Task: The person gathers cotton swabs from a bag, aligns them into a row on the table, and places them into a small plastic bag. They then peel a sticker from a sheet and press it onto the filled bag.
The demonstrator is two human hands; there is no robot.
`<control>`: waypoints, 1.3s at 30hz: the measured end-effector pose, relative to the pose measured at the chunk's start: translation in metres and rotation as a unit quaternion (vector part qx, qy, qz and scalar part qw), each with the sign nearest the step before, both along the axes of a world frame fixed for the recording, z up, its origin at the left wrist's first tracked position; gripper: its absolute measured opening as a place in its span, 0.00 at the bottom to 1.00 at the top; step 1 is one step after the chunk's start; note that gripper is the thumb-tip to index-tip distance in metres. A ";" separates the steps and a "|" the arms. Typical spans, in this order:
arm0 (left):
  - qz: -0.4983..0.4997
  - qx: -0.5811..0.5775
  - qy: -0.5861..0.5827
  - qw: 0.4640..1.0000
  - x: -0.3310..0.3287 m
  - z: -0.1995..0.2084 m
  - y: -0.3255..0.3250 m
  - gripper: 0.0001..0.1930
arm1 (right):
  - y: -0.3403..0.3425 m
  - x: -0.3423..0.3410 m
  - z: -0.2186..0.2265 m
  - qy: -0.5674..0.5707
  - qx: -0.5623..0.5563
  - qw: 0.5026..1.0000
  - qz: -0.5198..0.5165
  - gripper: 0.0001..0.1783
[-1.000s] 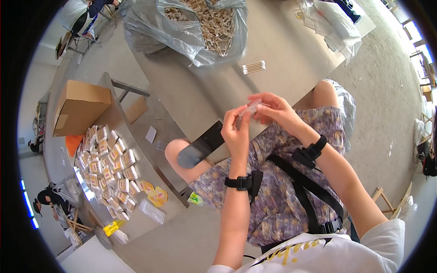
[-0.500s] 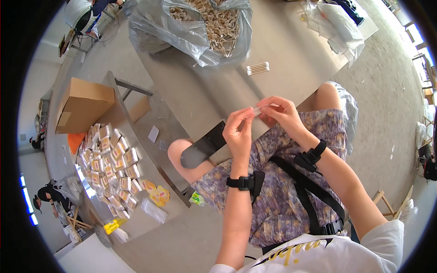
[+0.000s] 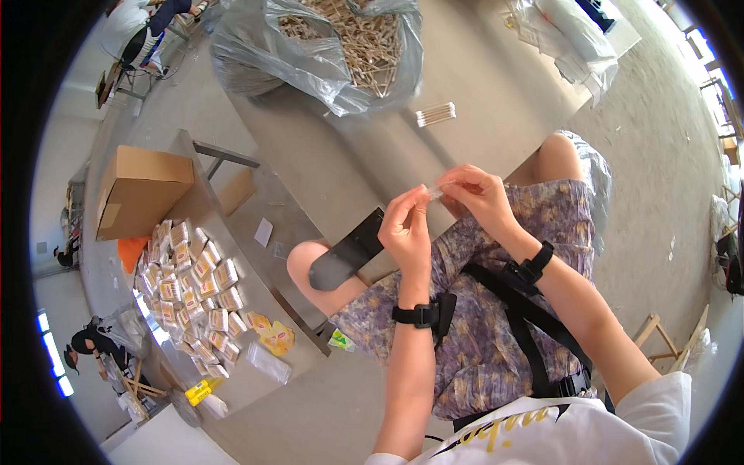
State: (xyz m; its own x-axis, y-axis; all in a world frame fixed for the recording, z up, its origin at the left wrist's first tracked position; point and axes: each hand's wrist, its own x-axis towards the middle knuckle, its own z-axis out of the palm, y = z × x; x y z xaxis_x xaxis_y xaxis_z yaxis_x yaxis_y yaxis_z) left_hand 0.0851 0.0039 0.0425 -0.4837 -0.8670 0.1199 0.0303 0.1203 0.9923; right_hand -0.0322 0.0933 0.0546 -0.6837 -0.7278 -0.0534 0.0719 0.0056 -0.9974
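A small piece of clear plastic point(image 3: 434, 191), which looks like a little bag, is stretched between my hands above the table's near edge. My left hand point(image 3: 408, 223) pinches one side of it between thumb and fingertips. On the other side, my right hand point(image 3: 479, 195) has its fingers closed on the plastic. Beyond the hands, a short row of cotton swabs point(image 3: 435, 114) lies on the metal table point(image 3: 480, 85). Farther back, a grey plastic bag point(image 3: 306, 74) stands opened, full of loose cotton swabs point(image 3: 368, 54).
A black flat strip point(image 3: 345, 252) juts from the table edge by my left knee. On the left side table are a cardboard box point(image 3: 146, 190), many packed swab packets point(image 3: 190, 283), yellow labels point(image 3: 275, 339) and clear bags point(image 3: 268, 363). White plastic wrapping point(image 3: 570, 39) lies at the far right corner.
The view has shifted slightly. Both hands keep hold of the clear plastic, with only small finger movements; the swab row stays on the table.
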 end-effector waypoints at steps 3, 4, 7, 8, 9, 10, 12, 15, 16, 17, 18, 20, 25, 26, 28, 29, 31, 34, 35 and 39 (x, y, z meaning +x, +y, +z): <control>-0.002 0.063 0.022 0.998 0.003 -0.001 -0.001 0.06 | 0.002 0.003 0.008 -0.028 0.052 0.998 0.024 0.07; 0.003 0.080 0.013 0.997 0.006 0.001 0.001 0.07 | 0.003 0.007 0.013 -0.076 0.049 0.995 0.032 0.07; 0.000 0.113 -0.004 0.994 0.019 0.014 0.004 0.07 | 0.011 0.013 0.025 -0.117 0.042 0.991 0.045 0.06; 0.003 0.111 -0.003 0.994 0.022 0.020 0.005 0.07 | 0.013 0.014 0.029 -0.110 0.038 0.992 0.046 0.05; -0.015 0.134 0.010 0.991 0.024 0.031 0.007 0.07 | 0.015 0.016 0.036 -0.110 0.038 0.992 0.048 0.05; -0.031 0.156 0.021 0.987 0.028 0.041 0.007 0.07 | 0.014 0.020 0.044 -0.113 0.006 0.992 0.047 0.04; -0.047 0.120 0.000 0.992 0.037 0.058 0.007 0.06 | 0.013 0.027 0.055 -0.118 -0.027 0.991 0.052 0.03; -0.054 0.066 0.006 0.996 0.043 0.077 0.009 0.04 | 0.012 0.038 0.071 0.011 -0.010 0.997 0.082 0.02; -0.074 -0.016 -0.008 0.997 0.046 0.082 0.008 0.04 | 0.015 0.039 0.077 0.059 0.010 0.994 0.091 0.01; -0.092 -0.096 -0.024 0.991 0.049 0.088 0.007 0.04 | 0.018 0.039 0.082 0.107 0.029 0.989 0.100 0.02; -0.105 -0.087 -0.028 0.990 0.051 0.093 0.008 0.04 | 0.022 0.039 0.083 0.121 0.029 0.987 0.097 0.03; -0.147 -0.075 -0.038 0.986 0.058 0.096 0.009 0.05 | 0.035 0.041 0.083 0.071 0.034 0.991 0.106 0.02; -0.177 -0.143 -0.068 0.972 0.074 0.085 0.026 0.10 | 0.062 0.050 0.083 0.049 0.059 0.986 0.148 0.02; -0.174 -0.140 -0.059 0.973 0.078 0.083 0.028 0.10 | 0.065 0.051 0.083 0.067 0.065 0.985 0.146 0.02; -0.170 -0.147 -0.040 0.974 0.084 0.078 0.031 0.10 | 0.069 0.050 0.086 0.067 0.061 0.985 0.145 0.02; -0.158 -0.151 -0.042 0.975 0.089 0.077 0.030 0.10 | 0.069 0.049 0.088 0.068 0.064 0.988 0.127 0.02; -0.152 -0.141 -0.042 0.977 0.094 0.079 0.028 0.11 | 0.067 0.045 0.091 0.074 0.057 0.988 0.123 0.03; -0.139 -0.128 -0.037 0.981 0.106 0.074 0.023 0.10 | 0.056 0.045 0.094 0.061 0.059 0.991 0.106 0.05; -0.135 -0.126 -0.025 0.982 0.109 0.071 0.021 0.11 | 0.052 0.045 0.094 0.043 0.069 0.992 0.094 0.06; -0.046 -0.025 0.043 0.998 0.110 0.066 0.027 0.16 | 0.033 0.043 0.083 -0.105 0.049 0.992 0.042 0.07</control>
State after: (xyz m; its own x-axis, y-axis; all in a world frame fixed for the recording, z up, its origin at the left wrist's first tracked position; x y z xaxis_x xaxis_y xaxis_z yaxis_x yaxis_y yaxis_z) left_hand 0.1955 0.0309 0.1087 -0.5477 -0.8109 0.2061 0.1286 0.1619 0.9784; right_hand 0.0106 0.1267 0.1380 -0.5875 -0.7655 -0.2622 0.2731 0.1174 -0.9548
